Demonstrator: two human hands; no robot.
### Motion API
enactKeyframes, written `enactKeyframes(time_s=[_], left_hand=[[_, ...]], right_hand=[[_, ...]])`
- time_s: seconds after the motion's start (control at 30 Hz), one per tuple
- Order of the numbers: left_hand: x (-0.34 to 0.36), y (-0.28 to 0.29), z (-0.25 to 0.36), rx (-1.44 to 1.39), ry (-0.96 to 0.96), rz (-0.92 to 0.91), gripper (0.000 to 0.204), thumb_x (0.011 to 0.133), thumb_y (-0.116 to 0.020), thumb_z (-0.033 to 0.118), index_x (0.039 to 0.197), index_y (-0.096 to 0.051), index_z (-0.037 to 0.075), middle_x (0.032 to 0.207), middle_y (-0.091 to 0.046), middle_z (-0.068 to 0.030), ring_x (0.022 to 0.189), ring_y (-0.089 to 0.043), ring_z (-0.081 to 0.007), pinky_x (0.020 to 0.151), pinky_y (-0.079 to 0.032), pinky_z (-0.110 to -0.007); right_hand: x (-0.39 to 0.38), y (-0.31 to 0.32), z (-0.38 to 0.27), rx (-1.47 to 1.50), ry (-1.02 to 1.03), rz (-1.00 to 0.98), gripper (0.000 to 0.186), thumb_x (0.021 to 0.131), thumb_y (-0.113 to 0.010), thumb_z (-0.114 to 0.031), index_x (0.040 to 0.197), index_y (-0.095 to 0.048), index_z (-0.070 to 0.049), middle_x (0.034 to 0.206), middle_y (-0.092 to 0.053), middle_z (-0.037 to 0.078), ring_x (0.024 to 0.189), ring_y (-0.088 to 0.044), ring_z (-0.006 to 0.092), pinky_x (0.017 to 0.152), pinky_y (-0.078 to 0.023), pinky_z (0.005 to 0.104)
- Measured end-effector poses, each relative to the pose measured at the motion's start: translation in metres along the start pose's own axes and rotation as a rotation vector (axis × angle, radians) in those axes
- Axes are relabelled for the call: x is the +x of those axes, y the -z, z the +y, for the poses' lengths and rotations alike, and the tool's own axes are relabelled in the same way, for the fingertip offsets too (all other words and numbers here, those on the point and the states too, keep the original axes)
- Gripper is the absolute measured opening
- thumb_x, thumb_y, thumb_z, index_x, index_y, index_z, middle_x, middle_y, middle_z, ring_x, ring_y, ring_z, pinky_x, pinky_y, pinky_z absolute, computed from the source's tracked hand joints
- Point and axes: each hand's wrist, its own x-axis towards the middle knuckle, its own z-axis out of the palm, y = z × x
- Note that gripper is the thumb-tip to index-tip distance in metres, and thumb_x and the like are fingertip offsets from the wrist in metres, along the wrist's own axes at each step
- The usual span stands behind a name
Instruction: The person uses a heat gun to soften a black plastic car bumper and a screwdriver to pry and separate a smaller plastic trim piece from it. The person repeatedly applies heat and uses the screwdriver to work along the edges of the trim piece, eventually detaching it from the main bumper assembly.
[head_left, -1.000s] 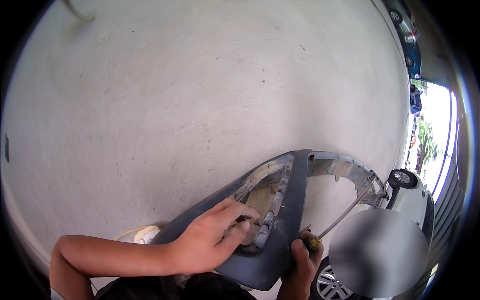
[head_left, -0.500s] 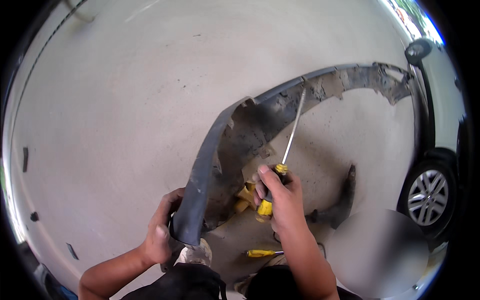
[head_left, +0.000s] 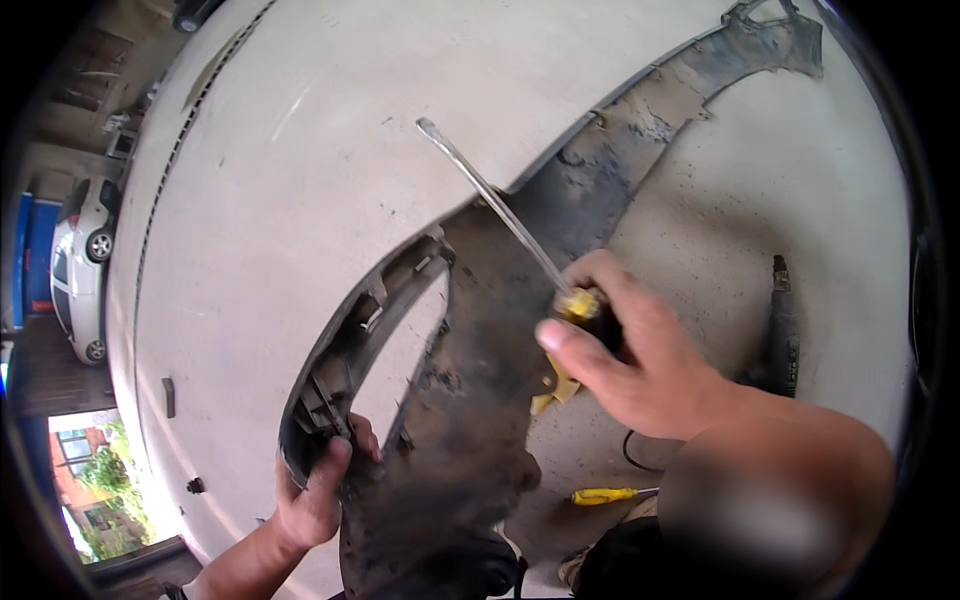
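Note:
A long, curved, dirt-caked car bumper cover (head_left: 480, 330) runs from my lap to the far right, with its inner side toward me. My left hand (head_left: 318, 490) is closed round its left edge, beside a long opening with clips along its rim. In my right hand (head_left: 650, 350) is a flathead screwdriver (head_left: 480, 185), gripped by its yellow and dark handle. Its shaft points up and to the left, over the cover's upper edge, and its tip looks clear of the cover. My right palm hides most of the handle.
On the floor to the right lie another yellow-handled screwdriver (head_left: 605, 495), a yellow piece (head_left: 558, 388) and a dark, narrow part (head_left: 783, 330). Small dark scraps (head_left: 168, 397) lie at left. A light-coloured car (head_left: 82, 270) stands far left.
The bumper cover has turned so more of its inner side and the opening show. My right hand has moved right, and the screwdriver now points up-left instead of up-right.

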Motion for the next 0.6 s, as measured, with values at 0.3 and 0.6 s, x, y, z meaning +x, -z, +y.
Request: enactKeyframes(time_s=[0.3, 0.6], left_hand=[[-0.039, -0.015, 0.090, -0.054, 0.270, 0.145, 0.053, 0.091, -0.055, 0.051, 0.085, -0.055, -0.002, 0.076, -0.056, -0.0120, 0.075, -0.059, -0.0229, 0.075, -0.047, -0.035], [-0.070, -0.045, 0.123, -0.074, 0.409, 0.232, 0.053, 0.088, -0.056, 0.054, 0.093, -0.053, 0.001, 0.086, -0.053, -0.0058, 0.080, -0.051, -0.0147, 0.074, -0.040, -0.026]], right_hand=[[-0.010, 0.066, -0.012, -0.294, 0.552, -0.325, 0.031, 0.086, -0.066, -0.019, 0.115, -0.057, -0.009, 0.078, -0.061, 0.007, 0.058, -0.060, 0.0266, 0.049, -0.046, 0.0365], [0.022, 0.060, -0.033, -0.491, 0.465, -0.528, 0.032, 0.088, -0.062, -0.019, 0.119, -0.058, -0.011, 0.073, -0.059, 0.005, 0.057, -0.061, 0.0278, 0.046, -0.046, 0.0386]])
